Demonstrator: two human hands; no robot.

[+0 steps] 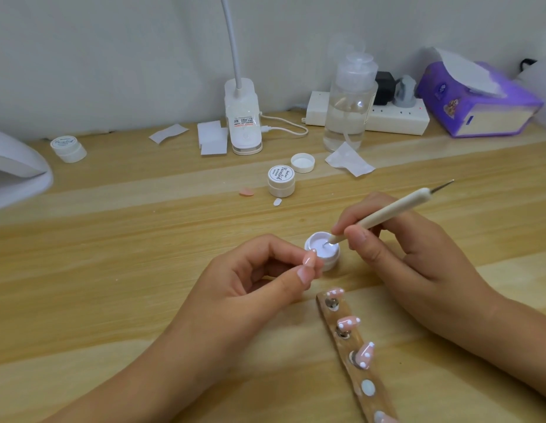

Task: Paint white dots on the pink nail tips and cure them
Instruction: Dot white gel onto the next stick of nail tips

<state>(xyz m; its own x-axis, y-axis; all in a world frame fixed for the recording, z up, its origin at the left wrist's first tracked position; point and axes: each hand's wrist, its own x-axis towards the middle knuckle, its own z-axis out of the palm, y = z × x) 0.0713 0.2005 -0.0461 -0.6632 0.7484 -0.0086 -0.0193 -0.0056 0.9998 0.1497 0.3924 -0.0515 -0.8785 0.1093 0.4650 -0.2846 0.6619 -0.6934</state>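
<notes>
- Currently the right hand (418, 248) grips the dotting pen (387, 209) between thumb and fingers, pen slanting up to the right, with a bare metal point at its upper end.
- The pen's lower tip is down in the white gel of the open pot (322, 250), which stands on the wooden table (113, 239) between the two hands.
- The left hand (250, 279) has its fingers curled. Thumb and forefinger pinch what looks like a small pink nail tip (310, 260), held just beside the pot's near-left rim.
- The holder strip (354, 377) lies on the table below the pot, running toward the bottom edge of the view.
- Three dotted tips sit on the strip's mounts, pink with white dots: first (335, 292), second (348, 322), third (365, 355).
- The fourth mount (368, 387) shows a bare pale pad. A fifth at the frame edge is cut off, so I cannot tell what is on it.
- Farther back are a closed jar (281, 181), a loose lid (302, 162) and a stray pink tip (246, 192) lying flat.
- Along the wall are a clear pump bottle (349, 108), a clip lamp base (242, 117), a power strip (396, 117) and a purple tissue pack (476, 99).
- At the far left are a second jar (67, 148) and part of a white curing lamp (15, 169).
</notes>
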